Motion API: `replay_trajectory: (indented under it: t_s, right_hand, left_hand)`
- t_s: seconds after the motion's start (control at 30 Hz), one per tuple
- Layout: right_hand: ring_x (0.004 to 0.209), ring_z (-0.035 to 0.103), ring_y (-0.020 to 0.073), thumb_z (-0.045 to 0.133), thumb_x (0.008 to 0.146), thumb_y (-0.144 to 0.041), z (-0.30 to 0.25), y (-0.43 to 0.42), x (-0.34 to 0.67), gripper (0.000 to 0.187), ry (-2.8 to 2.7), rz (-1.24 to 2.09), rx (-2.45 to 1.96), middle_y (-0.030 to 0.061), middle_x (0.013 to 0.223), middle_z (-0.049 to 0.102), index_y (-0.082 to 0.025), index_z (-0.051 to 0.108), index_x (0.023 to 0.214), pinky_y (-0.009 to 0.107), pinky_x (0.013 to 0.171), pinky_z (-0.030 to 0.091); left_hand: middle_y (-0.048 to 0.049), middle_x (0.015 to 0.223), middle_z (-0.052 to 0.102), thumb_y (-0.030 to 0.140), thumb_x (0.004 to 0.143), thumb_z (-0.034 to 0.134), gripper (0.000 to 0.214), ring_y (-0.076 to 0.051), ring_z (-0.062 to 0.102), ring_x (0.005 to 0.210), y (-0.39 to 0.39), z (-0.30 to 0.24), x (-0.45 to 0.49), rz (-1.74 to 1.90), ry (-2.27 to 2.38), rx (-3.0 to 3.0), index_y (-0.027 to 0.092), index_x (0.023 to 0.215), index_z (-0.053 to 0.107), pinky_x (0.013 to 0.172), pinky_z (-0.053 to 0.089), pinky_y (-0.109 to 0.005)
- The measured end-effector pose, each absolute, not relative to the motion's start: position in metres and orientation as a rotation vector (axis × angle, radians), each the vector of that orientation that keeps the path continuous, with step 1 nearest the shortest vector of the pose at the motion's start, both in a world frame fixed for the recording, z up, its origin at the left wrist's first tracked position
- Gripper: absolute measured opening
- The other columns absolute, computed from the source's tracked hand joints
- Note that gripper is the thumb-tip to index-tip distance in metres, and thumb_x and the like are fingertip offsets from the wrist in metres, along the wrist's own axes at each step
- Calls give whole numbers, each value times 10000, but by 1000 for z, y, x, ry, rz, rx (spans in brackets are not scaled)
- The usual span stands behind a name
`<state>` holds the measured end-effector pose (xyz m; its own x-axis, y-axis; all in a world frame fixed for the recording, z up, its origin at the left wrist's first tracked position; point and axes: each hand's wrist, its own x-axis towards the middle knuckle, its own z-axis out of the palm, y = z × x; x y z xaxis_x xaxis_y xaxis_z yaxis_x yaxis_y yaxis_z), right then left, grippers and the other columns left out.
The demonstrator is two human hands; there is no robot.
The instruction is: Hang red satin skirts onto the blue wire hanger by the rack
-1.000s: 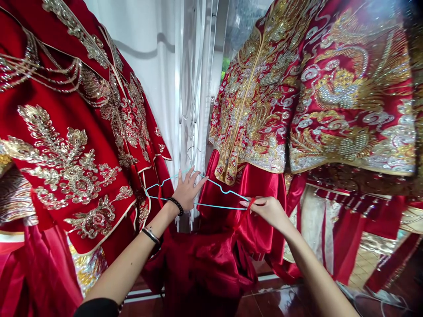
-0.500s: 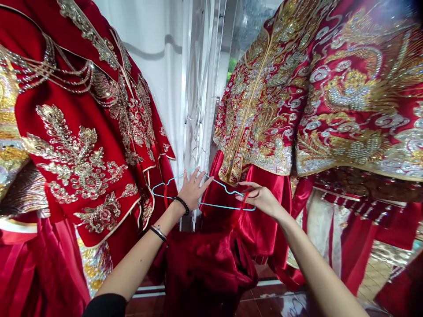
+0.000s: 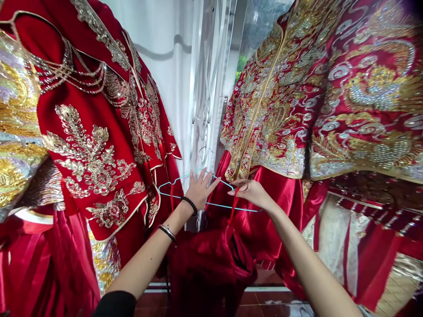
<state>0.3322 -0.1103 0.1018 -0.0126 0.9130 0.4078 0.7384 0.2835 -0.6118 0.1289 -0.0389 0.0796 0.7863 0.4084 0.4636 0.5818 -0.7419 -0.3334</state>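
head view, pale blue hanger (image 3: 221, 205) at centre, fingers of left hand (image 3: 200, 191) spread across its top, hold beneath impossible to tell, red strap (image 3: 234, 204) pinched in right hand (image 3: 254, 193) near hanger's right notch, dark red garment (image 3: 205, 264) below, embroidered red jackets (image 3: 271, 110) on both sides

Beaded jackets (image 3: 95, 149), white curtain (image 3: 161, 26), tiled floor (image 3: 249, 301)

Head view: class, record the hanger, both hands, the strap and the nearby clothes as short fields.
hanger: light blue, thin
left hand: fingers spread, at the hanger's middle
right hand: pinching the red strap
below hanger: dark red garment, glossy
left side: red jacket, metallic floral decoration
right side: embroidered red jackets, gold and silver
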Motion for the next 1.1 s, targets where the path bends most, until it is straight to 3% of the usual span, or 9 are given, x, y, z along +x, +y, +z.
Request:
replay_trajectory:
  t_s: [0.13, 0.33, 0.5, 0.77, 1.0, 1.1]
  right_hand:
    - [882, 612, 205, 607, 658, -425, 97, -106, 337, 233, -1824, 257, -1579, 42, 853, 690, -226, 698, 575, 308, 739, 456]
    - [669, 607, 162, 529, 731, -422, 93, -102, 339, 286, -1875, 163, -1816, 13, 683, 680, -221, 699, 619, 251, 559, 417]
    - [593, 570, 151, 524, 741, -372, 107, -95, 332, 294, -1977, 63, -2049, 30, 587, 634, -197, 657, 545, 244, 508, 357]
    - [736, 604, 163, 452, 726, -149, 108, -78, 332, 205, -2143, 206, -2097, 70, 688, 664, -153, 627, 620, 229, 666, 404]
    - [847, 595, 202, 349, 796, -164, 82, -82, 334, 259, -2062, 2, -2107, 124, 905, 645, -144, 592, 880, 271, 704, 401]
    - [1005, 541, 214, 343, 778, -138, 75, -87, 332, 375, -2013, -107, -1983, 136, 1095, 579, -149, 498, 1119, 302, 799, 392]
  left_hand:
    - [-165, 1408, 224, 147, 594, 599, 948, -379, 77, 1305, -39, 78, 131, -473, -745, -2475, 228, 1390, 91, 945, 86, -677]
    - [-161, 1406, 242, 193, 602, 641, 961, -375, 85, 1303, -42, 78, 135, -447, -764, -2402, 233, 1387, 88, 935, 128, -682]
    - [-164, 1406, 246, 222, 606, 653, 965, -374, 107, 1299, -43, 80, 135, -408, -762, -2386, 235, 1388, 88, 926, 164, -681]
    - [-161, 1407, 250, 267, 664, 627, 904, -375, 87, 1309, -46, 80, 140, -369, -821, -2362, 224, 1393, 95, 922, 198, -680]
    - [-157, 1390, 287, 240, 740, 554, 769, -363, 153, 1297, -46, 76, 143, -428, -823, -2296, 229, 1388, 140, 901, 230, -693]
    - [-152, 1394, 282, 239, 749, 542, 756, -362, 143, 1300, -46, 75, 143, -431, -830, -2282, 230, 1388, 139, 907, 229, -692]
